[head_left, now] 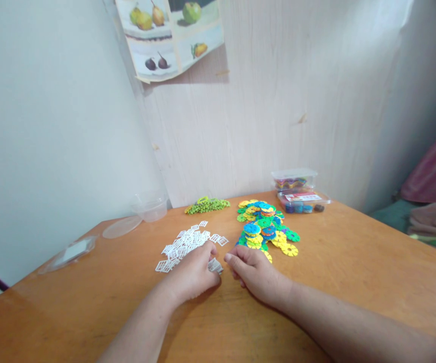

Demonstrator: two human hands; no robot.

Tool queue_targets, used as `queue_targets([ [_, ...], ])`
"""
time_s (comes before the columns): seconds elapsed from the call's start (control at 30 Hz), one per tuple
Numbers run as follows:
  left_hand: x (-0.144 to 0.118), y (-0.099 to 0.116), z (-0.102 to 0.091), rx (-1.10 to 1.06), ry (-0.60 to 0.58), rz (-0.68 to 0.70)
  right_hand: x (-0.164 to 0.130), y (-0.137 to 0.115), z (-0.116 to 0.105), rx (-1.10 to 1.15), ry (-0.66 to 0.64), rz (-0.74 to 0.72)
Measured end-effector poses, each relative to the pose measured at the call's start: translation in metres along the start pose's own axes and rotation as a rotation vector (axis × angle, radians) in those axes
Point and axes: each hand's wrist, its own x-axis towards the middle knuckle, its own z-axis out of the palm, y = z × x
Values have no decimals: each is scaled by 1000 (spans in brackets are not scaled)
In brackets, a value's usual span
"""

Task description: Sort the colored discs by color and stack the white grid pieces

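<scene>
My left hand (pixel 202 264) is curled closed at the near right edge of a heap of small white lattice pieces (pixel 183 247). A small stack of white lattice pieces (pixel 214 265) shows between its thumb and fingers. Just to the right, my right hand (pixel 253 272) is closed in a pinch, with the fingertips turned toward the left hand. Whatever those fingers hold, if anything, is hidden. Behind the right hand lies a pile of notched plastic discs (pixel 265 222) in blue, green and yellow, some of them stacked. The two hands are close but apart.
A bunch of small green pieces (pixel 208 205) lies at the back of the wooden table (pixel 354 262). At the left are a clear tub (pixel 153 207), a round lid (pixel 122 227) and a clear plastic bag (pixel 70 252). Clear boxes (pixel 303 196) stand back right, near the wall.
</scene>
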Motion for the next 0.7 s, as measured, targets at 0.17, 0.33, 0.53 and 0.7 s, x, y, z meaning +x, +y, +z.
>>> queue_targets([
  [0.17, 0, -2, -1, -53, -15, -46, 0, -2, 1, -13, 6, 17],
  [0.33, -2, -1, -4, -18, -24, -25, -1, -5, 0, -16, 14, 17],
  [0.53, -3, -3, -5, 28, -41, 10, -1, -5, 0, -24, 14, 15],
  [0.7, -2, -7, -5, 13, -60, 17, 0, -3, 0, -14, 21, 8],
])
